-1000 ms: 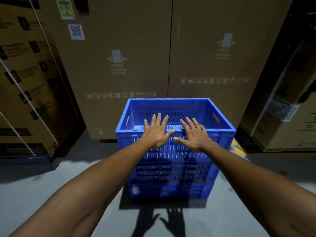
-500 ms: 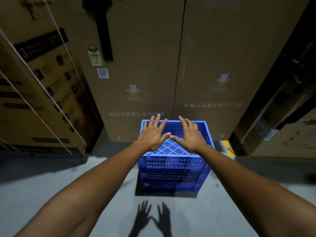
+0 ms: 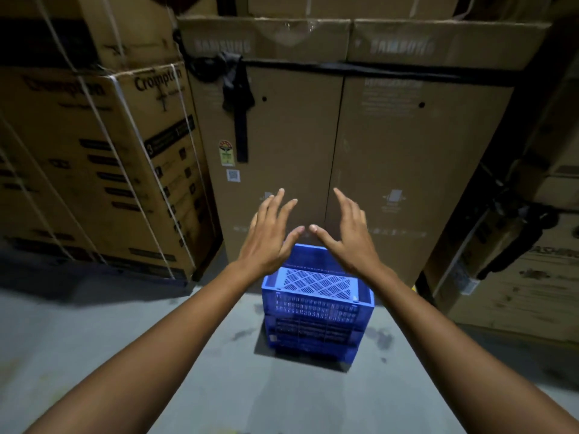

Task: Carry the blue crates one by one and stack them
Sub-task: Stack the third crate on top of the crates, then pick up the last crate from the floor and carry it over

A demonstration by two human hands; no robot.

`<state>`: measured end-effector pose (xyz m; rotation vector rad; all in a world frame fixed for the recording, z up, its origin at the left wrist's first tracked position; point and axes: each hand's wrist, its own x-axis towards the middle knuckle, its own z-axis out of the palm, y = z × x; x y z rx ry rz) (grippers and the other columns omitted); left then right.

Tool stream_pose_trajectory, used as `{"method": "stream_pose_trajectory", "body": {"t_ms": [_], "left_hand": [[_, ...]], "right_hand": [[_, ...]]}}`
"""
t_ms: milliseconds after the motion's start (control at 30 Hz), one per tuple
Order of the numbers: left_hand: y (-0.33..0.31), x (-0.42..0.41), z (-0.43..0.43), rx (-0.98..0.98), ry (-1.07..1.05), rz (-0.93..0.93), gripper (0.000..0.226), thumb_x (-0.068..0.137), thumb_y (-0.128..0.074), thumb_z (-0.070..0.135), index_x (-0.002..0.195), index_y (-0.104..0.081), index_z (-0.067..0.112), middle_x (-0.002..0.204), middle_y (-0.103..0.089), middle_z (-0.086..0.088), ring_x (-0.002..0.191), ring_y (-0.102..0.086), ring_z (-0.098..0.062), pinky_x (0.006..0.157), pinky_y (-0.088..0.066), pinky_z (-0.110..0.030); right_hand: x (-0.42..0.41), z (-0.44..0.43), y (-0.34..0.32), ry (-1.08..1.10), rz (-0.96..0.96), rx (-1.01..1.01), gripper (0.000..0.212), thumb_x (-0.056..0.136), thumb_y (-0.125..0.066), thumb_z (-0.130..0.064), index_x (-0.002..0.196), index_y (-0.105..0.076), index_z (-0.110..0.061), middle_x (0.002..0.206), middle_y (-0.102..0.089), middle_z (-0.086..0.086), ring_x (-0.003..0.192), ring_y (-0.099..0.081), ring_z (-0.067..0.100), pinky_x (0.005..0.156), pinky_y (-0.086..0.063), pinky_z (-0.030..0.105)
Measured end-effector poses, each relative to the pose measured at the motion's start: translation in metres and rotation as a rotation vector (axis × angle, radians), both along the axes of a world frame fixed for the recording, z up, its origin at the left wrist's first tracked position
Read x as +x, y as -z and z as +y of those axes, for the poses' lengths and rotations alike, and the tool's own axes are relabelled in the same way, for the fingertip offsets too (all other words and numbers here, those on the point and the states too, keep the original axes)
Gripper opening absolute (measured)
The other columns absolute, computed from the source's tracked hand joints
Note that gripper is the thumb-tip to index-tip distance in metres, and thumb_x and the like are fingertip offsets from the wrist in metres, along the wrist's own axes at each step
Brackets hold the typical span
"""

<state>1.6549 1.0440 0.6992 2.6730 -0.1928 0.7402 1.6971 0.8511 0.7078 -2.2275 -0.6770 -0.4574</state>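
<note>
Forearms reach out from the bottom corners of the frame over a grey concrete floor [image 3: 94, 333], converging toward the middle. Left hand [image 3: 269, 233] and right hand [image 3: 347, 236] hover side by side in the air, palms down, fingers spread and slightly curled, thumbs nearly meeting at the tips; neither holds or touches anything.

Below and just beyond the hands sits the stack of blue crates [image 3: 316, 311] on the floor, an upper crate seated on at least one lower one; how many lie beneath cannot be told. The stack is centred between the two wrists, a shade toward the right hand, so both hands lie about equally near it. Its perforated near wall faces the person almost squarely, turned slightly so the right corner comes forward. The open top shows a lattice floor inside. The long axis appears to run left to right across the view, though the wide lens makes this uncertain.

Behind the stack, close to its far rim, rise two tall cardboard cartons [image 3: 376, 145], with strapped cartons [image 3: 103, 170] to the left.
</note>
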Motion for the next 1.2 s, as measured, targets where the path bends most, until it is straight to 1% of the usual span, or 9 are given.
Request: {"method": "stream_pose_trajectory", "body": {"t_ms": [67,267,367,467,533,767,867,967,1200], "left_hand": [[-0.018,-0.034,-0.011,-0.024,-0.012,-0.051,0.063,0.097,-0.034,0.055,0.15,-0.032,0.022,0.163,-0.015,-0.006,0.149,-0.013,-0.025,0.114,-0.024,-0.05],[-0.05,-0.137,-0.043,-0.089,-0.022,-0.161,0.063,0.096,-0.039,0.053,0.15,-0.03,0.022,0.161,-0.02,-0.009,0.145,-0.02,-0.028,0.111,-0.033,-0.057],[-0.054,-0.199,-0.062,-0.147,-0.036,-0.222,0.062,0.096,-0.04,0.052,0.148,-0.033,0.02,0.159,-0.024,-0.01,0.142,-0.025,-0.027,0.109,-0.034,-0.046],[-0.048,-0.268,-0.083,-0.221,-0.031,-0.244,0.062,0.096,-0.039,0.052,0.148,-0.035,0.019,0.159,-0.024,-0.007,0.142,-0.024,-0.024,0.104,-0.025,-0.031],[-0.048,-0.308,-0.097,-0.231,-0.044,-0.247,0.062,0.096,-0.039,0.051,0.148,-0.036,0.018,0.158,-0.025,-0.007,0.142,-0.025,-0.023,0.104,-0.022,-0.028],[-0.055,-0.413,-0.152,-0.254,-0.153,-0.222,0.063,0.095,-0.038,0.054,0.148,-0.035,0.02,0.157,-0.028,-0.005,0.14,-0.026,-0.02,0.104,-0.024,-0.028],[-0.052,-0.45,-0.182,-0.264,-0.224,-0.234,0.062,0.096,-0.036,0.054,0.147,-0.037,0.02,0.155,-0.03,-0.006,0.141,-0.028,-0.022,0.107,-0.018,-0.02],[-0.051,-0.485,-0.221,-0.237,-0.274,-0.247,0.061,0.096,-0.035,0.053,0.147,-0.037,0.02,0.154,-0.032,-0.005,0.139,-0.029,-0.022,0.106,-0.025,-0.03],[-0.033,-0.568,-0.323,-0.27,-0.487,-0.291,0.055,0.098,-0.038,0.05,0.145,-0.038,0.02,0.151,-0.035,-0.003,0.137,-0.032,-0.019,0.107,-0.027,-0.027]], "right_hand": [[-0.03,-0.012,-0.01,-0.01,-0.013,0.09,0.089,0.084,-0.053,-0.067,0.154,-0.022,-0.023,0.15,-0.035,0.004,0.133,-0.036,0.022,0.107,-0.032,0.033],[-0.129,-0.045,-0.028,-0.072,-0.007,0.296,0.081,0.084,-0.058,-0.061,0.151,-0.026,-0.029,0.146,-0.042,0.002,0.13,-0.044,0.018,0.099,-0.047,0.051],[-0.182,-0.065,-0.04,-0.099,0.0,0.35,0.076,0.085,-0.061,-0.053,0.15,-0.03,-0.028,0.144,-0.046,0.001,0.127,-0.047,0.012,0.103,-0.046,0.04],[-0.236,-0.088,-0.048,-0.156,0.009,0.44,0.072,0.086,-0.063,-0.045,0.149,-0.036,-0.021,0.14,-0.051,0.002,0.119,-0.052,0.006,0.094,-0.043,0.011],[-0.267,-0.097,-0.054,-0.205,0.009,0.434,0.071,0.087,-0.062,-0.046,0.148,-0.037,-0.021,0.138,-0.052,0.001,0.116,-0.053,0.002,0.09,-0.04,0.005],[-0.358,-0.132,-0.058,-0.355,0.091,0.439,0.074,0.083,-0.059,-0.058,0.146,-0.038,-0.027,0.135,-0.054,-0.002,0.121,-0.055,0.011,0.086,-0.046,0.012],[-0.389,-0.159,-0.058,-0.416,0.125,0.454,0.072,0.084,-0.058,-0.06,0.146,-0.038,-0.03,0.135,-0.054,-0.005,0.121,-0.055,0.01,0.092,-0.05,0.027],[-0.416,-0.19,-0.058,-0.484,0.139,0.467,0.068,0.084,-0.059,-0.06,0.143,-0.041,-0.031,0.135,-0.054,-0.006,0.12,-0.056,0.008,0.096,-0.052,0.037],[-0.487,-0.284,-0.035,-0.646,0.228,0.467,0.072,0.085,-0.059,-0.056,0.148,-0.034,-0.03,0.136,-0.053,-0.008,0.12,-0.055,0.009,0.089,-0.05,0.025]]}}
